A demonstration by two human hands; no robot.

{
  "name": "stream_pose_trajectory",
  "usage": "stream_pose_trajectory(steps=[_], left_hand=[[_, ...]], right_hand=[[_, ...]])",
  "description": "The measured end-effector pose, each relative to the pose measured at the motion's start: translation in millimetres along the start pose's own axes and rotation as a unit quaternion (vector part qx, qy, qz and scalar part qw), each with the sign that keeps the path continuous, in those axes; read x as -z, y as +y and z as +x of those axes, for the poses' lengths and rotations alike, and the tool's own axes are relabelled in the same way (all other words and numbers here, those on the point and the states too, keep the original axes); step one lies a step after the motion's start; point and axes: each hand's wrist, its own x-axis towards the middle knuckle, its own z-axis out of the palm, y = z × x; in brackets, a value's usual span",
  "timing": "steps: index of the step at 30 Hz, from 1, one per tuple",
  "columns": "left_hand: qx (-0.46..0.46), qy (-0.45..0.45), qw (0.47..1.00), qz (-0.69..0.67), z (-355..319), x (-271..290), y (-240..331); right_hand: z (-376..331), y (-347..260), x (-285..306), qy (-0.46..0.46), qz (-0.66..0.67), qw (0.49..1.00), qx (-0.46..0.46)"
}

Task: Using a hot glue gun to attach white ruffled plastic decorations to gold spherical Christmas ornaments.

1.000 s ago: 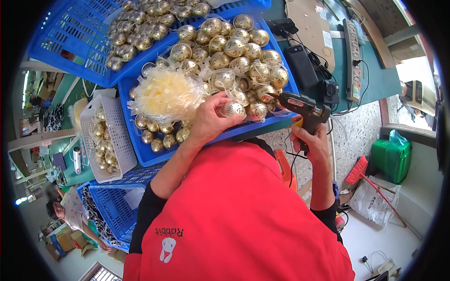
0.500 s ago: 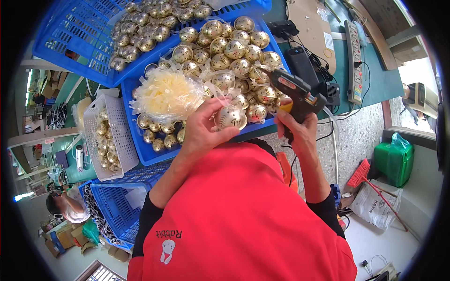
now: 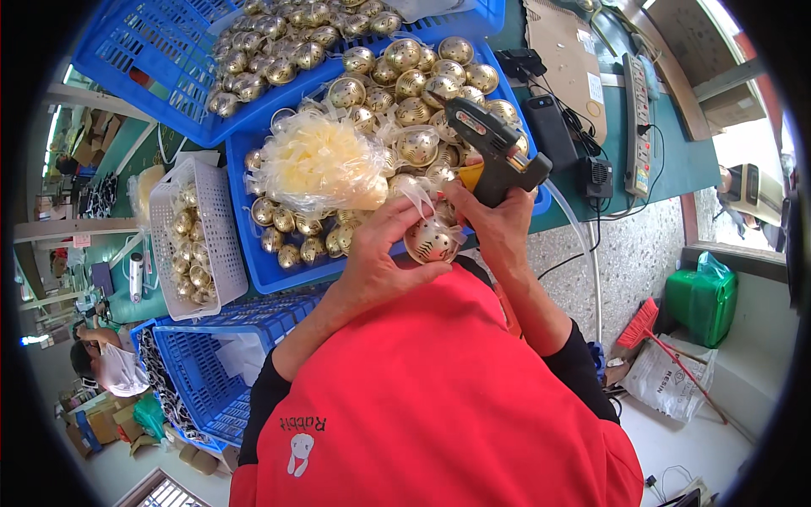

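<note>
A shiny gold ball ornament point(image 3: 430, 242) with dark stitch-like markings and a sheer ribbon sits in the grip of my left hand point(image 3: 380, 264), low over the tray's front edge. My right hand point(image 3: 500, 226) is wrapped around a black hot glue gun point(image 3: 483, 128) with a yellow trigger. Its nozzle points up and to the left, over the heaped balls. The right hand's fingertips are close beside the held ball's ribbon; I cannot tell if they touch. Behind both hands is a blue tray point(image 3: 263, 280) full of similar gold balls point(image 3: 414, 111).
A clear bag of cream-coloured sticks point(image 3: 317, 165) lies on the balls at left. Beside the tray stands a white basket point(image 3: 226, 245) of gold balls. A blue crate point(image 3: 127, 72) is behind. Cables, a black adapter point(image 3: 598, 177) and a power strip point(image 3: 635, 127) occupy the right.
My right hand has brought the glue gun leftward, closer to the ball. The held ball has shifted slightly right and down and turned in my left hand's fingers.
</note>
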Motion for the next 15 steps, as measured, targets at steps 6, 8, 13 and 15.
stream_pose_trajectory(steps=[6,8,13,15], left_hand=[[0.040,0.010,0.993,-0.107,-4.9,-1.7,-0.6],[0.071,0.028,0.972,-0.220,-4.1,-0.7,0.9],[0.314,0.042,0.833,-0.454,-2.8,16.7,-3.6],[0.316,0.043,0.812,-0.488,-2.6,15.7,1.4]], right_hand=[[-4.4,-2.9,-3.0,-0.002,0.017,1.000,0.007],[-2.6,-6.5,1.1,0.023,0.031,0.999,-0.008],[2.9,-30.5,14.9,0.014,0.067,0.997,0.026],[3.3,-47.0,17.2,-0.059,0.147,0.987,-0.001]])
